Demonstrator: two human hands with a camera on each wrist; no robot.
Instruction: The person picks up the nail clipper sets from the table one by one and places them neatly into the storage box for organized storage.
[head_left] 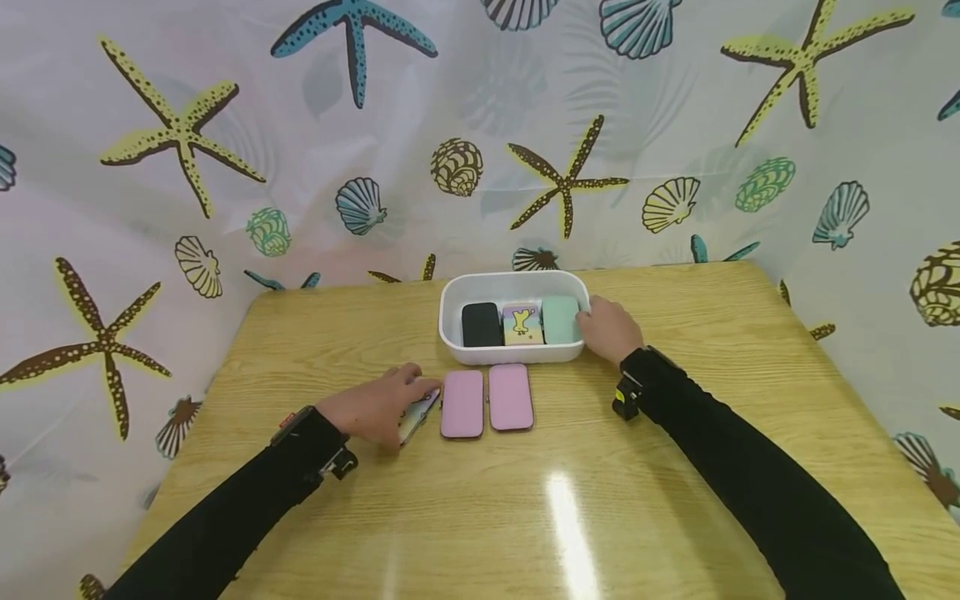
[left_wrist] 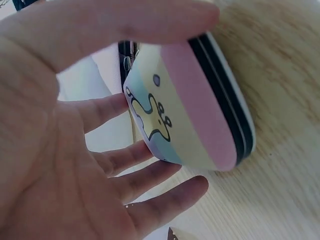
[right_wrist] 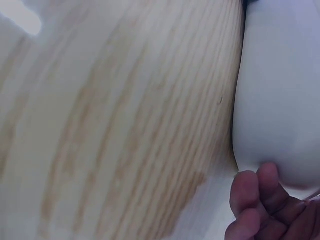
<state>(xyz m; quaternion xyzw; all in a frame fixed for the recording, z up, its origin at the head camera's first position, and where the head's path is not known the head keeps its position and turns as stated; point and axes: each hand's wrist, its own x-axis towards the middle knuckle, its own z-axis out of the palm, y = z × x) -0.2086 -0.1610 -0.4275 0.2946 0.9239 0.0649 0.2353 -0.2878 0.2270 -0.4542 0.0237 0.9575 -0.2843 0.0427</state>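
My left hand holds a small flat case with pastel stripes, a yellow cartoon figure and a dark edge band. The thumb lies along one edge and fingertips touch the opposite side; the case is tilted on the wooden table. At the box's right end, my right hand grips the rim of a white plastic box. In the right wrist view, its curled fingers lie against the box's outer wall. Inside the box stand a black case, a pastel cartoon case and a mint green case.
Two pink cases lie side by side in front of the box, just right of the left hand. A sheet printed with starfish and shells hangs behind and around the wooden table.
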